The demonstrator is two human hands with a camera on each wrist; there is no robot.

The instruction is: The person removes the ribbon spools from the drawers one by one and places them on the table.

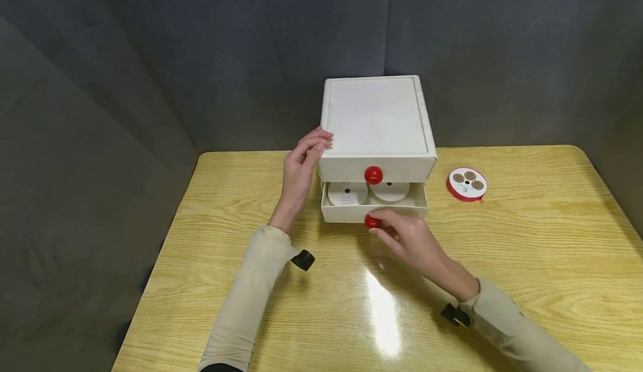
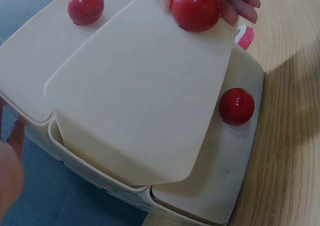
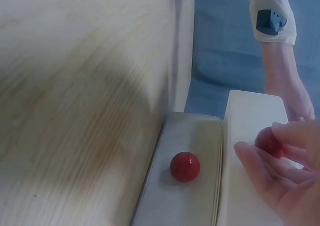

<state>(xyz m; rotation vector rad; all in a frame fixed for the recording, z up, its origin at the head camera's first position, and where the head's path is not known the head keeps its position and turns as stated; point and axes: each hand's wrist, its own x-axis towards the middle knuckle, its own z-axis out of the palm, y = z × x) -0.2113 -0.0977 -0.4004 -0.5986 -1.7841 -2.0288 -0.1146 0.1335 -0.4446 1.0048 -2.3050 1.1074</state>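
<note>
A white cabinet [image 1: 374, 115] with red round knobs stands at the back of the table. Its middle drawer [image 1: 344, 214] is pulled partway out. Inside lie two round white spools, the left spool [image 1: 346, 194] and the right spool [image 1: 390, 192]. My right hand [image 1: 413, 239] pinches the red knob [image 2: 195, 9] of that drawer between thumb and fingers. With its fingertips on the top left edge of the cabinet, my left hand [image 1: 300, 168] rests against the side. Above and below, the top drawer [image 2: 45, 50] and bottom drawer [image 3: 182, 138] are closed.
A spool of red ribbon [image 1: 467, 184] with a white face lies on the wooden table [image 1: 542, 215], to the right of the cabinet. Dark grey cloth [image 1: 251, 53] hangs behind the table and at its sides.
</note>
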